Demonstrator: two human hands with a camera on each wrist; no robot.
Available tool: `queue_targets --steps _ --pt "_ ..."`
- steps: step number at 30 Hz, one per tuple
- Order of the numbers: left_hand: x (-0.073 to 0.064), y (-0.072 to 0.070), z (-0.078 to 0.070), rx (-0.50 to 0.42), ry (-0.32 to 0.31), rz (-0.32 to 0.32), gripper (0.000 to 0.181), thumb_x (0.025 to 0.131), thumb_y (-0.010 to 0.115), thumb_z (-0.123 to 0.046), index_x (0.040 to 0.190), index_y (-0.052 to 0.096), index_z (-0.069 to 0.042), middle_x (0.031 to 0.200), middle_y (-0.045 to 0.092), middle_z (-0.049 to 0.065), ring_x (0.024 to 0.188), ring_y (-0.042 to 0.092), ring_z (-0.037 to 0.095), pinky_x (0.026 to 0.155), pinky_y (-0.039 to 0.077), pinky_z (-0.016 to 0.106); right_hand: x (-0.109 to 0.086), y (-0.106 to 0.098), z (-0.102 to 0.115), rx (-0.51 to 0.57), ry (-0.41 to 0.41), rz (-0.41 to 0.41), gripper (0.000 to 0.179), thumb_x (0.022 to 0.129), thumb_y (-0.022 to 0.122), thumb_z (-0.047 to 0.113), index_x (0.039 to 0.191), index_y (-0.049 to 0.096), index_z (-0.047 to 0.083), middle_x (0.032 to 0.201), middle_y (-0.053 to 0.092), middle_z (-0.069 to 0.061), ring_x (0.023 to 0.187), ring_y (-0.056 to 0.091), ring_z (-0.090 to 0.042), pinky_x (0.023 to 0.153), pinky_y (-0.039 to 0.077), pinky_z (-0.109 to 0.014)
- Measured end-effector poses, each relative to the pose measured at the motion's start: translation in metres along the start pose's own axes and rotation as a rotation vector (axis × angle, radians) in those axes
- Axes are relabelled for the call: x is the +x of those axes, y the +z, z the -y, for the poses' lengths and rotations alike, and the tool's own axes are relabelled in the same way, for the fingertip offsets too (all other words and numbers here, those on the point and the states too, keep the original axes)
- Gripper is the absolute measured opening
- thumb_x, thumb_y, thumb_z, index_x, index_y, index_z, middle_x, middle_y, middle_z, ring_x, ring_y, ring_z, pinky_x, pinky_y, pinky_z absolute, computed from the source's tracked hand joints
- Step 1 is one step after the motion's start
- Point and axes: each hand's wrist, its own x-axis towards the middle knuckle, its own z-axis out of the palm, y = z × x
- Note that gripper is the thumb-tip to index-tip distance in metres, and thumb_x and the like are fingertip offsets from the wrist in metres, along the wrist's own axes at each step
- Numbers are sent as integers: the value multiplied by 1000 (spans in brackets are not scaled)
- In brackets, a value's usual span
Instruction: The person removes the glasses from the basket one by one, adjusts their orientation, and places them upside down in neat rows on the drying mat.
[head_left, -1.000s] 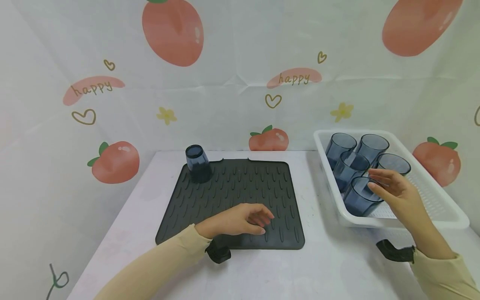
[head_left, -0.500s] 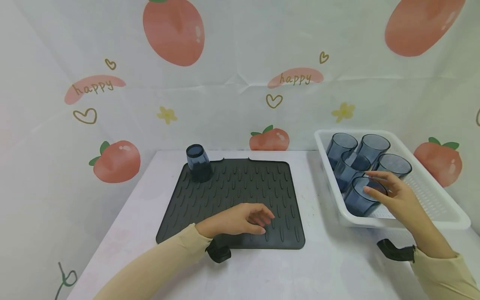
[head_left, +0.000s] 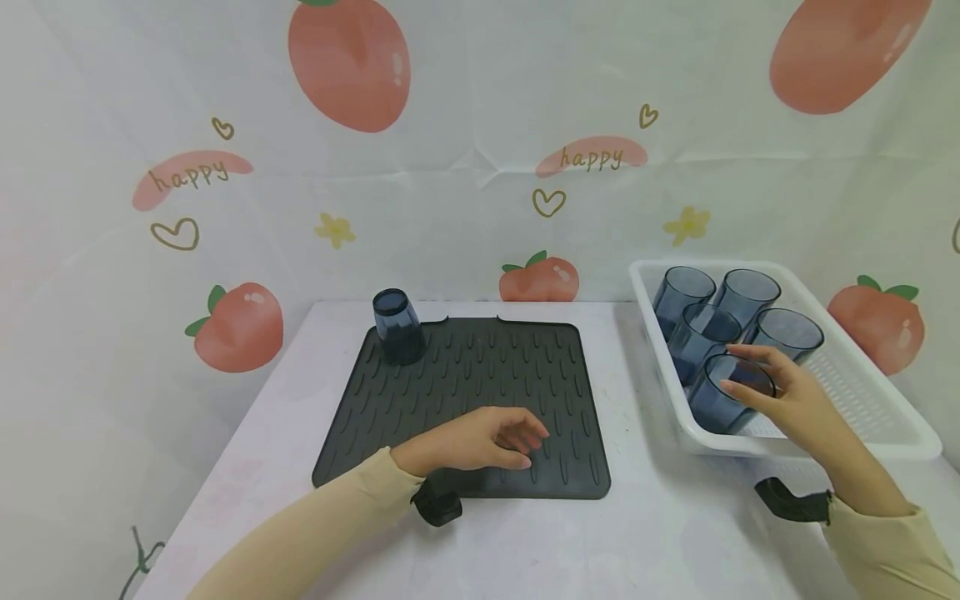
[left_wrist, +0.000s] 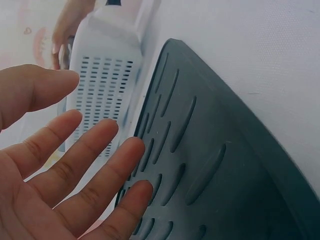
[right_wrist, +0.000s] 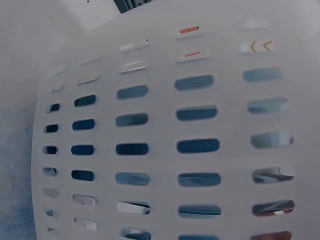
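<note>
My left hand [head_left: 480,437] hovers over the front of a black ridged drying mat [head_left: 487,358], fingers loosely bent and nothing held. In the left wrist view its fingers [left_wrist: 97,187] spread beside the mat's edge. My right hand [head_left: 795,400] reaches into a white basket [head_left: 885,454], around the top of the front blue glass [head_left: 716,408]. The thumb lies across that glass's opening and the other fingers pass behind its far rim; firm contact cannot be made out. In the right wrist view the slotted basket wall [right_wrist: 160,165] hides the hand.
An upside-down blue glass [head_left: 397,325] stands at the mat's back left corner. Several more blue glasses [head_left: 701,333] stand upright, close together, along the basket's left side. A white cloth with fruit prints [head_left: 450,200] hangs behind the table [head_left: 525,550].
My right hand has shifted slightly left, its thumb and fingers further across the front glass. The left hand stays where it was, and the glasses have not moved.
</note>
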Motion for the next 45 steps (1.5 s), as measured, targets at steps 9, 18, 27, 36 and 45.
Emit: queue_targets --steps 9,18,27,36,45 --pt "0 2 2 8 -3 0 37 92 67 -12 127 57 -8 121 63 8 109 62 19 92 49 20 0 0 3 -36 18 50 62 89 71 27 141 42 6 137 46 -23 101 43 15 78 41 -10" --pt "-1 1 -1 -4 -10 -3 37 92 67 -11 127 58 -7 122 63 9 110 62 22 91 49 20 0 -1 5 -69 38 85 67 88 72 31 142 41 7 138 47 -25 92 35 26 71 40 -10" --pt "-1 1 -2 0 -4 3 38 92 67 -10 128 57 -7 123 63 10 110 62 23 91 49 19 1 2 4 -53 44 118 71 87 73 27 144 37 5 138 47 -27 110 56 -32 70 42 -8" --pt "-2 1 -2 -20 -17 3 37 92 66 -9 127 57 -7 123 62 10 112 62 25 90 49 19 1 2 6 -26 52 151 75 87 73 25 146 32 3 140 43 -27 115 48 -44 70 43 -9" --pt "-1 0 -2 -16 -2 5 38 92 66 -9 128 57 -6 123 62 9 112 62 25 91 49 20 1 2 8 -12 20 132 80 82 79 22 144 33 0 137 44 -29 115 48 -52 71 40 -6"
